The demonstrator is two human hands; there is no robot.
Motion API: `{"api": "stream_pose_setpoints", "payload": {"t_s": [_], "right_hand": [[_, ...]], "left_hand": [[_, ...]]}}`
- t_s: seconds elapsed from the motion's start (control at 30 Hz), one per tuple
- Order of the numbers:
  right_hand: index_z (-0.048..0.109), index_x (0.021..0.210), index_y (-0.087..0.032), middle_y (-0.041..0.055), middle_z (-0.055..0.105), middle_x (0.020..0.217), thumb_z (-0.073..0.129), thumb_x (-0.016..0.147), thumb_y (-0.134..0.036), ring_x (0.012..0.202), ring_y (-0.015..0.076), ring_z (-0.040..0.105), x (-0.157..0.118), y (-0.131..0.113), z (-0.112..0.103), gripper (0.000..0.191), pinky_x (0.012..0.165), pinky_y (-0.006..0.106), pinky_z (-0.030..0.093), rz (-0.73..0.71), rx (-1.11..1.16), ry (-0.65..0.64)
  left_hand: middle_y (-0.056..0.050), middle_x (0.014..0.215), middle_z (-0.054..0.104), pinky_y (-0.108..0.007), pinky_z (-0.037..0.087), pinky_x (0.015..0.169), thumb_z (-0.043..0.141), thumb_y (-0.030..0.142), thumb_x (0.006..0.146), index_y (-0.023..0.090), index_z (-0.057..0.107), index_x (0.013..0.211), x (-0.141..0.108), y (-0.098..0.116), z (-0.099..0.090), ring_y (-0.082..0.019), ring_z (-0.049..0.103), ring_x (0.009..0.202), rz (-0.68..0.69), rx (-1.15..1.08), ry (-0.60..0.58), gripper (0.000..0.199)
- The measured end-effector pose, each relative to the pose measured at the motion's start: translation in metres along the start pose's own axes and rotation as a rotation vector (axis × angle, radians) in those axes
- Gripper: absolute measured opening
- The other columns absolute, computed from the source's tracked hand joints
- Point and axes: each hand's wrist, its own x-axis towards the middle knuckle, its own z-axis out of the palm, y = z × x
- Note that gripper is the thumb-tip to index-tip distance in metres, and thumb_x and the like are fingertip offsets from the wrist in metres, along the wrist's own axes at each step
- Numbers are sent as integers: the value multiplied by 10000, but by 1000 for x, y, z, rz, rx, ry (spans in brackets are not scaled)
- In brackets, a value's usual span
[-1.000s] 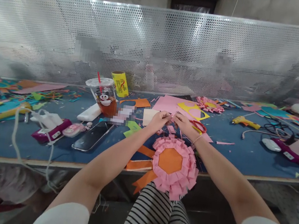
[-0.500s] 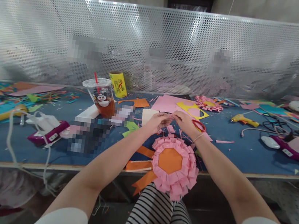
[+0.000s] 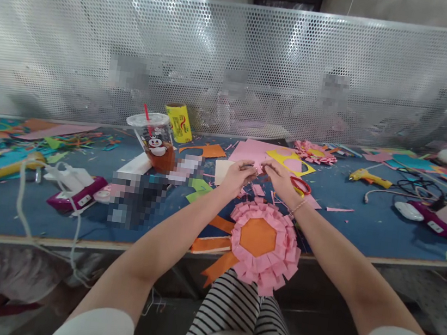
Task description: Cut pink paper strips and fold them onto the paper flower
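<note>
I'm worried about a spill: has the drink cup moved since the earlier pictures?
No. Judged against the perforated screen, the drink cup keeps its place beside the yellow tube; only the whole view shifts slightly.

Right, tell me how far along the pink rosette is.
Looks done: the pink rosette has layered pink tabs around an orange centre, with orange strips at its left edge.
In hand: the left hand and right hand nearly meet beyond it, perhaps on something pink, too small to tell.
Left: probably little, though loose pink scraps nearby might still be added; I can't confirm.
</note>
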Motion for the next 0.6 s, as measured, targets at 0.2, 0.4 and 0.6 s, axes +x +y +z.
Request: {"api": "stream_pose_setpoints", "payload": {"t_s": [0.2,0.4,0.6], "right_hand": [[528,791,-176,17,560,719,546,741,-360,673,143,534,-3,-7,3,192,604,272,459,-27,-117,14],[539,757,-170,17,564,696,522,748,-291,660,138,523,-1,-8,-1,122,623,273,432,-74,-175,31],[567,761,-170,17,583,712,506,748,-257,668,139,540,3,-4,-4,107,636,279,449,-86,-160,17]], "left_hand": [[1,684,614,-258,470,747,680,156,586,126,567,743,-4,-1,5,-84,582,651,10,-11,-38,196],[27,625,562,-238,460,670,690,155,559,150,493,680,-6,0,6,-92,583,636,-28,19,-58,231],[30,595,561,-235,468,635,738,266,516,145,516,664,-4,-1,4,-98,578,616,-26,85,-46,293]]}}
